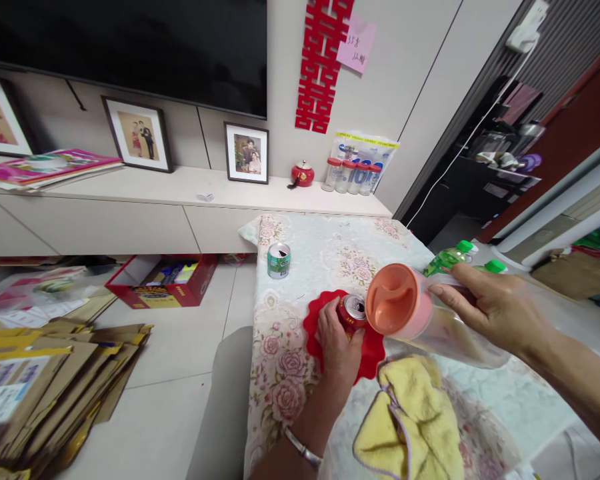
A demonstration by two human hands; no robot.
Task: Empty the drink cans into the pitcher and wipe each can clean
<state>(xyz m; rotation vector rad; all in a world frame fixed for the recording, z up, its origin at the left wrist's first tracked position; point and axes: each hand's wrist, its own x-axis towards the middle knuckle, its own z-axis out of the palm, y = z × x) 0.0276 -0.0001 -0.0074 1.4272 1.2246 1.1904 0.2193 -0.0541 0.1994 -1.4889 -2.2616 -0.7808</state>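
Spanning the background, one long pale cabinet [105, 223] lies beneath one black television [145, 47]. One counter [320, 253], covered by one floral cloth, projects toward the viewer. On the floor to its left sits one red carton [193, 293]. Over the counter, one clear pitcher [460, 337] is tilted, its single pink lid [393, 300] turned toward one red can [350, 327]; whether lid and can touch cannot be told. One crumpled yellow towel [420, 413] lies nearer the viewer, beside one scalloped red mat [373, 357]. Three framed photographs [247, 157] stand on the cabinet. Of the two hands, the right hand [500, 307] has its grip closed at the pitcher's handle; the left hand [337, 347] has its grip curled around the red can, which stands upright on the mat. Two green-capped bottles [443, 260] appear just beyond the right hand. Four red-lidded jars [333, 179] form a row on the cabinet, near one red pot [303, 176]. Two cans are counted in all: the red one, and one green can [279, 263], upright near the counter's left edge. One silver bracelet [304, 449] encircles the left wrist.
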